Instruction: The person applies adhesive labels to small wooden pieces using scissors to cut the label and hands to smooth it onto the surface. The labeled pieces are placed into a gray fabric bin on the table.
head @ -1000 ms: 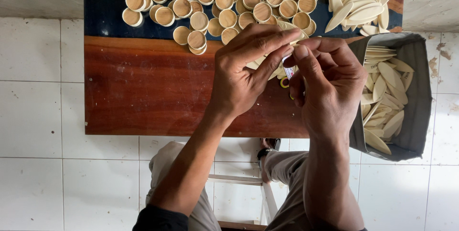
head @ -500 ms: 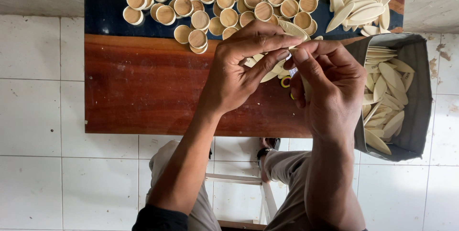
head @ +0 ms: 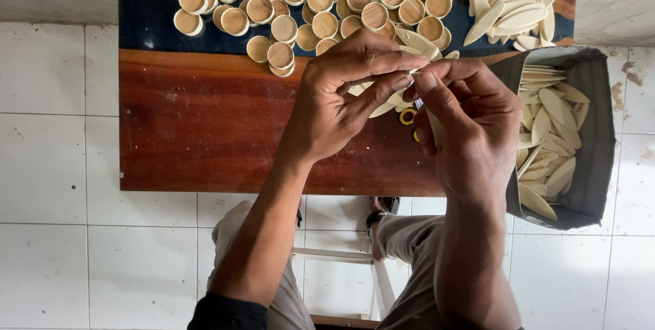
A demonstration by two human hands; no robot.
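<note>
Above the wooden board (head: 218, 132), near its right half, both hands meet over a pale leaf-shaped strip (head: 383, 107). Left hand (head: 341, 105): fingers curled shut, thumb & index pinching the strip, whose tip pokes out below the index finger. Right hand (head: 471, 132): thumb & index pressed together at the strip's other end, remaining fingers folded; what else it may hold can't be told. Vs. 1 s ago the hands sit a little closer together, thumb tips now almost touching, and the strip looks more bent between them; judged from that, the strip is being curled, not yet closed into a ring. Just below the thumbs, on the board, lie small yellow rings (head: 407, 116), partly hidden by the right hand. Toward the board's far edge: a heap of finished round leaf cups (head: 321, 2) on a dark blue band, and beside it, at the far right corner, a loose pile of flat strips (head: 512, 2). Off the board's right edge hangs a grey bag (head: 600, 132), open, w/ more strips inside. Board: reddish-brown, glossy, worn streaks. Beneath it: white tiled floor (head: 61, 166), the person's knees & a stool frame (head: 341, 262) near the board's front edge.
</note>
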